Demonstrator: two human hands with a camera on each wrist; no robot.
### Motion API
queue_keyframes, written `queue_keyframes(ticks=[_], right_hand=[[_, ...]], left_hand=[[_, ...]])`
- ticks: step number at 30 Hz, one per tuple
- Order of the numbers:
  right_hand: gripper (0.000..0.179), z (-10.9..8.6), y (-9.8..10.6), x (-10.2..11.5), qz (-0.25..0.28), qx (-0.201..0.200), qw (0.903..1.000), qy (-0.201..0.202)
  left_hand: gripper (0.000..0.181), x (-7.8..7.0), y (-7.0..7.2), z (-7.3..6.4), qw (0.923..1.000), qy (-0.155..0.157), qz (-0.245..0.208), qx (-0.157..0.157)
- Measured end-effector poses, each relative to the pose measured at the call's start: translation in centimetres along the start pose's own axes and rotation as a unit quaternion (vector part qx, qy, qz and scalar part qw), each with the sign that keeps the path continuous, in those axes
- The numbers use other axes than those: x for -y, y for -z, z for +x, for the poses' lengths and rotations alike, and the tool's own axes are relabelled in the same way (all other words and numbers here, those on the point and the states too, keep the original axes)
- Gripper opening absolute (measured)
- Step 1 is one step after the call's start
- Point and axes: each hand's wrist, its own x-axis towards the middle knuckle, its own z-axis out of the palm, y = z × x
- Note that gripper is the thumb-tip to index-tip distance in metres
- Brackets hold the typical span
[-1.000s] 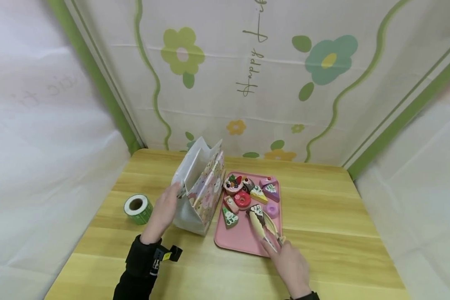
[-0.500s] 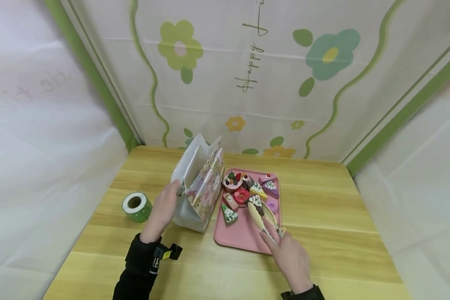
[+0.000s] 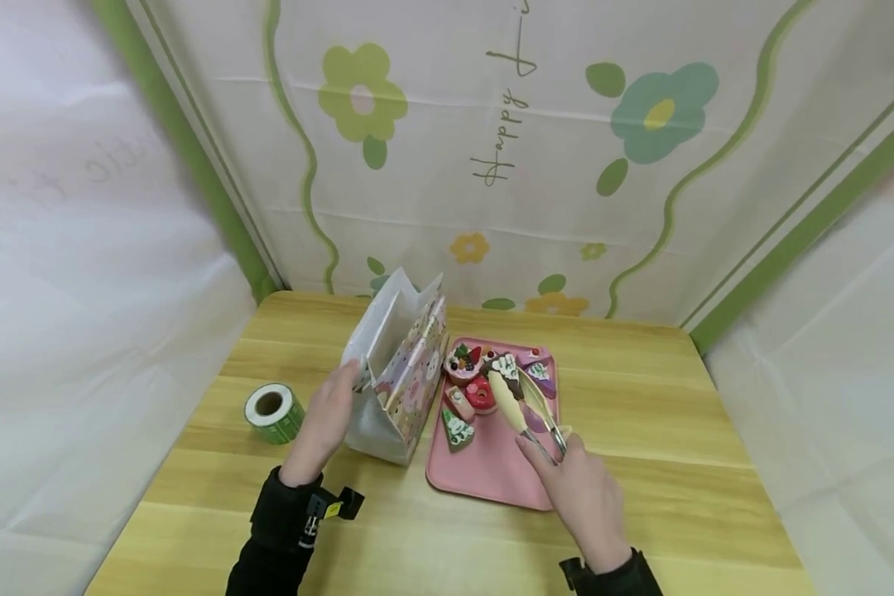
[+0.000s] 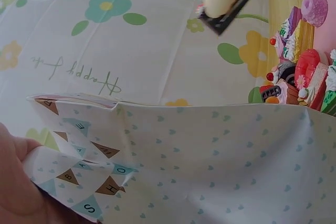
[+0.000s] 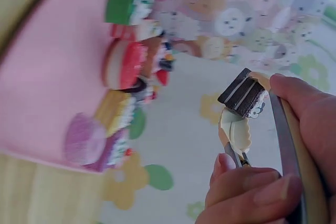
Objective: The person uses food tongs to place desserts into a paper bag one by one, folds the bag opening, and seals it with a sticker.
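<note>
My right hand [image 3: 583,497] grips a pair of tongs [image 3: 508,403] with cream-coloured tips. Between those tips is a dark chocolate cake slice with white topping [image 5: 244,94], lifted above the pink tray [image 3: 484,476] in the right wrist view. My left hand [image 3: 329,418] pinches the near side edge of an upright paper gift bag [image 3: 406,385], whose mouth gapes at the top. In the left wrist view the thumb side of that hand lies at the bag's printed white side [image 4: 210,166]. The bag's inside is mostly hidden.
Several toy sweets lie on the tray: a red doughnut [image 3: 480,396], a green-edged cake slice [image 3: 458,430], a fruit-topped tart [image 3: 463,364] and a purple slice [image 3: 541,377]. A green-sided roll of stickers [image 3: 274,412] stands left of the bag. A flowered curtain [image 3: 536,207] rises behind the table.
My right hand has raised the tongs with the chocolate cake slice off the tray, moving them slightly away from me. The left hand keeps its hold on the bag.
</note>
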Motion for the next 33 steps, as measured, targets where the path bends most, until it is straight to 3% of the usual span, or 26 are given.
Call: queue_keyframes(ticks=[7,15,20,23,27,30,33], right_hand=[[0.088,0.1,2.1,3.0,0.011,0.001,0.9997,0.022],[0.085,1.1,3.7,5.6,0.009,-0.034,0.9965,0.076],[0.078,1.4,4.8,7.5,0.003,-0.047,0.9937,0.102],[0.079,1.6,5.4,8.7,-0.008,-0.055,0.9909,0.123],[0.079,1.8,5.9,10.3,-0.017,-0.06,0.9864,0.152],[0.076,2.1,6.0,11.5,-0.022,-0.064,0.9829,0.171],[0.078,2.3,6.0,12.5,-0.028,-0.069,0.979,0.19]], left_hand=[[0.074,0.1,0.1,-0.4,1.0,-0.001,-0.006,0.007],[0.073,0.3,0.2,-0.3,0.9999,-0.01,-0.01,0.003],[0.067,0.1,0.2,-0.3,0.9999,-0.008,0.003,-0.014],[0.053,-0.2,0.2,-0.3,0.9993,-0.007,0.007,-0.036],[0.037,-0.6,0.2,-0.5,0.9984,-0.002,-0.035,-0.043],[0.045,-0.8,0.3,-0.5,0.9965,0.005,-0.077,-0.032],[0.046,-0.9,0.4,-0.5,0.9956,0.012,-0.089,-0.025]])
